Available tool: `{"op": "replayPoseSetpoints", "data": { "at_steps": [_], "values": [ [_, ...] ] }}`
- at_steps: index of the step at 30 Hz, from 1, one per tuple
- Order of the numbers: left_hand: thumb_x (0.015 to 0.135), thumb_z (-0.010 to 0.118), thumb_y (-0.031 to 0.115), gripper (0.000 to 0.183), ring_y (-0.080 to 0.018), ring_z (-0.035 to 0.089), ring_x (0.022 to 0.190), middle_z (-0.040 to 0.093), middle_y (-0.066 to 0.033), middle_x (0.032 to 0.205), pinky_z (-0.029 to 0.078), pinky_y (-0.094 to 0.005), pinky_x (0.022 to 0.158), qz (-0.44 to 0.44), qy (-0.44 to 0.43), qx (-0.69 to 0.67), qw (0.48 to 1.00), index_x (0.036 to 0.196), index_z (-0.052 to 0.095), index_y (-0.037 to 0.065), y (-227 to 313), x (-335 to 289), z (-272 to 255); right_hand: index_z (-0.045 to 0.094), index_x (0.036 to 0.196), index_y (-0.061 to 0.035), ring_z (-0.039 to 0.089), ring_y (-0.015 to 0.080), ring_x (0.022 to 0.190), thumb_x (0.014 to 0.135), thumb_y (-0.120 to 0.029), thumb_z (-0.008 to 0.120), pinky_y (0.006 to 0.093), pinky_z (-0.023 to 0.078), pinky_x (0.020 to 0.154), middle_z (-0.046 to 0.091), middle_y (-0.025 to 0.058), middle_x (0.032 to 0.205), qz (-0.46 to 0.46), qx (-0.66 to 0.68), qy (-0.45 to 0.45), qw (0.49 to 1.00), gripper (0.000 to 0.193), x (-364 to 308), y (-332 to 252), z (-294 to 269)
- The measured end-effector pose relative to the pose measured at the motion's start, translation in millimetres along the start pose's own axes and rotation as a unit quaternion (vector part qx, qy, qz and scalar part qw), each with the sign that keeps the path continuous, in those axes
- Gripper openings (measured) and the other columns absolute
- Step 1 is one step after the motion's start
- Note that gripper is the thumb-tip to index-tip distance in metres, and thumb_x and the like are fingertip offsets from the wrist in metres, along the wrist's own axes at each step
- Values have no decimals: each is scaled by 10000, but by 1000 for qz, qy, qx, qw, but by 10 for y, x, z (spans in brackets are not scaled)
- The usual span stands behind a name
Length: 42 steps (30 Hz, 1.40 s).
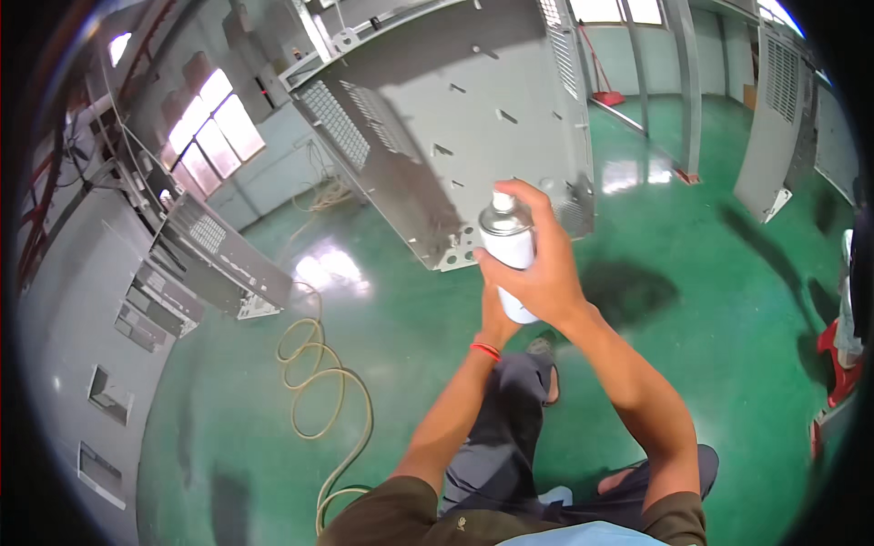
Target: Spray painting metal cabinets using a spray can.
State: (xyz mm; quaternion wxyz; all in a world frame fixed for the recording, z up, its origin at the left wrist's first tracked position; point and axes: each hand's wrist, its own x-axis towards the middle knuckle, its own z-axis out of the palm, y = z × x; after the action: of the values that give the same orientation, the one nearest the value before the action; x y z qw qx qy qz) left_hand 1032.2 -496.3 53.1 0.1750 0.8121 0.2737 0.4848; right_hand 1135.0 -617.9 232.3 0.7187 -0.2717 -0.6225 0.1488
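A white aerosol spray can with a silver top and a white nozzle is held upright in front of me. My right hand wraps round it, with the forefinger bent over the nozzle and the thumb across the can's side. My left hand, below a red wristband, is mostly hidden behind the can and the right hand; its fingers do not show. Beyond both hands stands a large grey metal cabinet shell, with perforated side panels and small brackets on its inner face.
A yellowish hose lies coiled on the green floor at left. More grey metal housings stand farther left, and a tall vented panel at right. A red dustpan sits at the back; a red object is at the right edge.
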Motion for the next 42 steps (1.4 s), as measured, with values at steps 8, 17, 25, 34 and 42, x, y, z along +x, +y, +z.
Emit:
{"op": "replayPoseSetpoints", "data": {
  "at_steps": [8,17,25,34,42],
  "values": [
    [954,723,296,847,-454,351,1550,392,-268,1664,255,-577,1290,104,12,185,977,1634,359,-53,17,204,-104,508,1492,-144,689,182,994,841,-56,859,364,577,870,666,87,1189,-173,78,7,982,744,976,0,991],
    [997,689,355,621,-469,393,1531,505,-237,1624,228,-587,1304,116,7,121,986,1493,578,-2,218,290,-7,495,1468,-136,706,189,944,859,-49,847,360,591,844,688,92,1152,-154,52,60,985,709,1275,207,889],
    [986,687,345,486,-470,512,1399,678,-219,1387,264,-629,1251,113,12,152,982,1361,687,36,364,196,-20,543,1471,-132,690,243,1024,830,-89,858,395,570,890,639,125,1296,-121,77,34,989,715,962,17,752],
    [931,754,293,604,-505,443,1431,601,-239,1441,449,-563,1134,30,0,162,986,1442,605,9,662,240,131,519,1483,-135,686,222,1006,838,-55,856,379,570,861,667,105,1194,-161,-75,98,979,732,764,-175,332],
    [870,810,249,977,-486,333,1513,358,-286,1628,469,-559,1179,-26,-38,271,962,1669,294,25,851,351,401,538,1485,-160,651,346,1026,832,-83,822,464,545,875,615,161,1175,-217,-233,232,919,716,1154,-122,-360]
  ]
}}
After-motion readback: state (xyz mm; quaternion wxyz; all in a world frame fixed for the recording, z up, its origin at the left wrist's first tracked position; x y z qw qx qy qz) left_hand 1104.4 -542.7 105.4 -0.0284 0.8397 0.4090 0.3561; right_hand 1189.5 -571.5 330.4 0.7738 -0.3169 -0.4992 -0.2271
